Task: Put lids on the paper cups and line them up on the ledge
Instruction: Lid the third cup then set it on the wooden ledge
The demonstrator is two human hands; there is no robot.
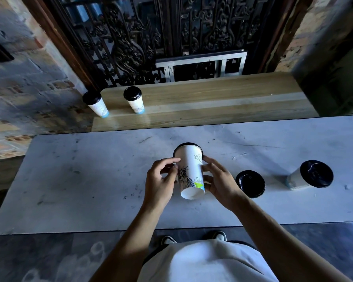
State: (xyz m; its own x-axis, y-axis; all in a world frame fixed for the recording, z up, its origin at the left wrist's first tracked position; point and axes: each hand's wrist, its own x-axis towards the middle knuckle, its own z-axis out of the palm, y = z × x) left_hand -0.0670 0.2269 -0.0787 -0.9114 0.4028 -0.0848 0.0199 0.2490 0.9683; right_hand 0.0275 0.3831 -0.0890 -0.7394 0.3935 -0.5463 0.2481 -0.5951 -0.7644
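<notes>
From the head camera, the person stands at a pale stone surface point(90, 180) and holds one paper cup point(190, 174) in both hands. The cup is tipped, with its bottom toward the person and its black lid point(188, 144) pointing away. I think they are pressing the lid on tight. The left hand point(161, 180) has its fingers point(169, 161) curled on one side of the cup. The right hand point(218, 180) wraps around the other side. So both hands are gripping the cup.

Just to the right, a loose lid point(250, 183) lies flat on the surface. Farther right stands another cup with a lid point(311, 176), likely waiting its turn.

On the wooden ledge point(212, 98) behind, two finished cups point(134, 99) stand side by side at the left end. There is lots of room to line up more.
</notes>
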